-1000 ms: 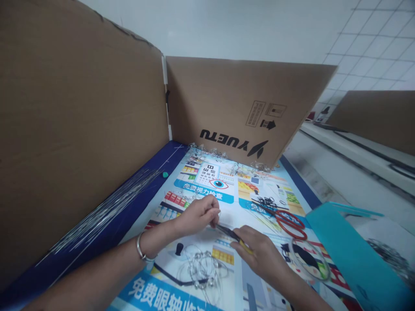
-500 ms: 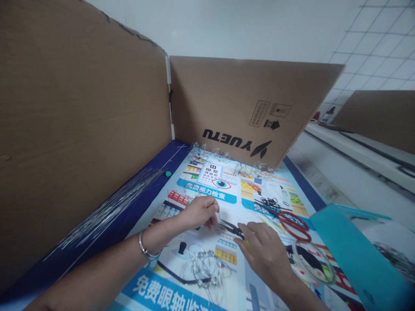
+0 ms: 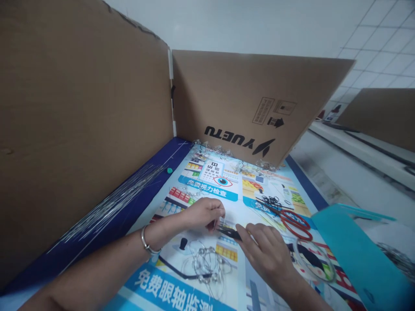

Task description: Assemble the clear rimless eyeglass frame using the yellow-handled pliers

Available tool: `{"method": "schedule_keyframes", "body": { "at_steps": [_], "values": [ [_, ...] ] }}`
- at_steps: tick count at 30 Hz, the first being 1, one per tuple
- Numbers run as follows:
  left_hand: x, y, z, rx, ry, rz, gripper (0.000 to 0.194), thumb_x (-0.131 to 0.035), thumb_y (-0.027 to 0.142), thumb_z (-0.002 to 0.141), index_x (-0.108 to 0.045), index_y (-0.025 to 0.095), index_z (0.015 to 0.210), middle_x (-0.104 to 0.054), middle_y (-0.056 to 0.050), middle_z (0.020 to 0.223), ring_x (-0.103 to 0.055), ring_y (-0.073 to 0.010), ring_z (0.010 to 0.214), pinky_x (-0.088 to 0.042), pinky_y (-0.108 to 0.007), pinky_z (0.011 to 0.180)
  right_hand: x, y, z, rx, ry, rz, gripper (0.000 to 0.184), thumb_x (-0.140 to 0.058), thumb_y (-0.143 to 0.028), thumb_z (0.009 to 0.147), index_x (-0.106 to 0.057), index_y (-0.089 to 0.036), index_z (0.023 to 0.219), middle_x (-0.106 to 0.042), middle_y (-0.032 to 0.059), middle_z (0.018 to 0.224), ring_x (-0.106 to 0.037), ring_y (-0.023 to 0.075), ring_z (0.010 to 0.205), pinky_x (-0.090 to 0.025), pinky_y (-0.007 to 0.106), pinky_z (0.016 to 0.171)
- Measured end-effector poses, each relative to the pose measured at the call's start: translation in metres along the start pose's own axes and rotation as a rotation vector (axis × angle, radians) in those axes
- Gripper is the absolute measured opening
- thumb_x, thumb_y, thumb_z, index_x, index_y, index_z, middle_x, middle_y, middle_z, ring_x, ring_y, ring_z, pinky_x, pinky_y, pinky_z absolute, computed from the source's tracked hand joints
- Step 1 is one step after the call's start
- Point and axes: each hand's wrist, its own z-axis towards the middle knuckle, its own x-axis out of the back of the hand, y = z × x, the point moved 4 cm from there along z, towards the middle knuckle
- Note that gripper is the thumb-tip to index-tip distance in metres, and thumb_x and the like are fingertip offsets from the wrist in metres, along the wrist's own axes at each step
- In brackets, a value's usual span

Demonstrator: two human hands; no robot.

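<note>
In my right hand [image 3: 264, 248] are pliers [image 3: 229, 232], their dark jaws pointing left and pressed nearly together. The jaw tips reach the fingertips of my left hand [image 3: 205, 214]. Those fingers pinch a thin piece of wire [image 3: 223, 220], mostly hidden by the fingers and small in view. Below my hands lies a loose tangle of silvery wire pieces with clear beads [image 3: 207, 265] on the printed sheet. Red-handled scissors [image 3: 296, 224] rest to the right, beside a small heap of black loops [image 3: 272, 202].
Long straight wires [image 3: 110, 207] lie along the left side, beside a tall cardboard wall [image 3: 81, 108]. Another cardboard panel [image 3: 259, 95] closes the back, with more wire pieces at its foot. A turquoise box [image 3: 350, 246] and a clear round ring [image 3: 316, 261] are at the right.
The plier jaws have closed and now meet the left fingertips. My left hand has turned slightly, its fingers pinching closer to the tool. The camera view has shifted a little.
</note>
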Motion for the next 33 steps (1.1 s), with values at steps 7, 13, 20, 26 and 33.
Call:
{"method": "schedule_keyframes", "body": {
  "at_steps": [7, 13, 20, 26, 33],
  "values": [
    [-0.003, 0.001, -0.004, 0.1, -0.01, -0.046, 0.02, -0.05, 0.036, 0.076, -0.05, 0.016, 0.073, -0.052, 0.005, 0.053, -0.049, -0.0077, 0.034, -0.035, -0.017, 0.036, 0.007, -0.007, 0.003, 0.074, -0.044, -0.031, 0.033, -0.044, -0.007, 0.086, -0.055, -0.014, 0.116, -0.063, 0.0107, 0.095, -0.055, 0.0233, 0.085, -0.039, 0.039, 0.072],
    [-0.006, 0.001, -0.005, 0.124, -0.002, -0.065, 0.019, -0.05, 0.035, 0.075, -0.05, 0.016, 0.072, -0.051, 0.005, 0.052, -0.048, -0.0078, 0.033, -0.034, -0.018, 0.035, 0.012, -0.008, 0.007, 0.081, -0.031, -0.021, 0.033, -0.039, -0.006, 0.087, -0.056, -0.013, 0.114, -0.063, 0.0107, 0.093, -0.056, 0.0232, 0.085, -0.039, 0.038, 0.071],
    [-0.005, -0.001, -0.004, 0.132, -0.003, -0.044, 0.019, -0.051, 0.035, 0.076, -0.05, 0.016, 0.071, -0.052, 0.005, 0.052, -0.048, -0.0075, 0.034, -0.034, -0.017, 0.036, 0.01, -0.01, 0.008, 0.08, -0.024, -0.025, 0.033, -0.038, -0.005, 0.087, -0.056, -0.013, 0.113, -0.063, 0.0107, 0.093, -0.055, 0.0228, 0.083, -0.039, 0.038, 0.069],
    [-0.005, -0.003, -0.004, 0.117, 0.002, 0.02, 0.02, -0.048, 0.035, 0.08, -0.05, 0.017, 0.072, -0.053, 0.005, 0.053, -0.049, -0.0077, 0.033, -0.033, -0.017, 0.035, 0.011, -0.011, 0.008, 0.076, -0.031, -0.021, 0.031, -0.04, -0.004, 0.086, -0.058, -0.011, 0.111, -0.063, 0.0116, 0.091, -0.055, 0.0236, 0.082, -0.038, 0.038, 0.068],
    [-0.003, 0.0, -0.004, 0.045, 0.04, 0.106, 0.02, -0.046, 0.034, 0.082, -0.052, 0.017, 0.075, -0.053, 0.005, 0.056, -0.049, -0.0078, 0.037, -0.034, -0.017, 0.038, 0.006, -0.014, 0.007, 0.013, -0.042, -0.024, 0.025, -0.048, -0.013, 0.087, -0.058, -0.011, 0.109, -0.063, 0.0097, 0.085, -0.056, 0.0225, 0.078, -0.04, 0.037, 0.068]
  ]
}}
